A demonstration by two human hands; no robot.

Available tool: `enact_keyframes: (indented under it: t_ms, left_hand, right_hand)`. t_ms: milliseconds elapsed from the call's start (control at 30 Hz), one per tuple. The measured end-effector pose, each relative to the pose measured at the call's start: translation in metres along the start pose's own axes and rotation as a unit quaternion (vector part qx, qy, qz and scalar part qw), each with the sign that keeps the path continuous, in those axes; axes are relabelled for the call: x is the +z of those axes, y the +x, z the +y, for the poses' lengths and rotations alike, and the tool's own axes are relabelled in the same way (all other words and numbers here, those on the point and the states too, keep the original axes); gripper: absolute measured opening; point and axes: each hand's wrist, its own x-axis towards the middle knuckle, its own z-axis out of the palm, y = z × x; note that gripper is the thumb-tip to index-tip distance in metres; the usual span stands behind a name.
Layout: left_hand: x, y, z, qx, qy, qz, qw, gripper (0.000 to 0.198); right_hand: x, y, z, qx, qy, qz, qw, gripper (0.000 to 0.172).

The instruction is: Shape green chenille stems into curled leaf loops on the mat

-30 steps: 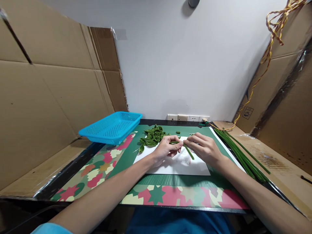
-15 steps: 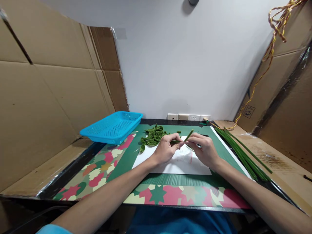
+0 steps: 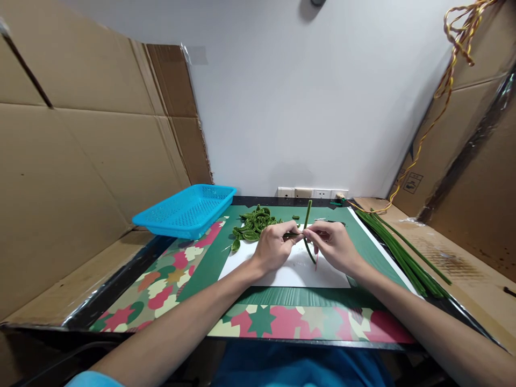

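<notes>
Two hands meet in the head view: your left hand (image 3: 276, 246) and right hand (image 3: 334, 243) pinch together on fuzzy green strips (image 3: 308, 214), crossing above white paper (image 3: 278, 278). They look light, bendy and unlikely to slip; grip near the crossing. Beneath lies a green mat (image 3: 201, 269); cardboard (image 3: 100, 150) flanks the pale wall (image 3: 322, 118).

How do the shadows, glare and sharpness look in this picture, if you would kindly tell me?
Head view: soft shadow on the white paper beneath the left hand; head view: bright glare on the shiny tape along the cardboard at right; head view: the green stem is distinguishable, but its detail at the right hand's fingertips is too small to judge.
</notes>
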Motion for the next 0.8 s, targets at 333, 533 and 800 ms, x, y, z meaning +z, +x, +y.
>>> enact_keyframes:
  t_ms: [333,533,800]
  left_hand:
    - [0.001,0.001,0.002,-0.012,0.005,0.009,1.000,0.022]
    - [0.002,0.005,0.001,-0.088,-0.186,-0.051,0.977,0.033]
    - [0.006,0.010,-0.007,-0.186,-0.401,-0.093,0.892,0.038]
  right_hand:
    - [0.005,0.000,0.003,0.096,0.103,-0.005,0.990,0.041]
    - [-0.003,0.002,0.005,0.068,0.071,0.024,0.995,0.040]
    - [-0.008,0.002,0.001,0.053,0.054,-0.011,0.997,0.033]
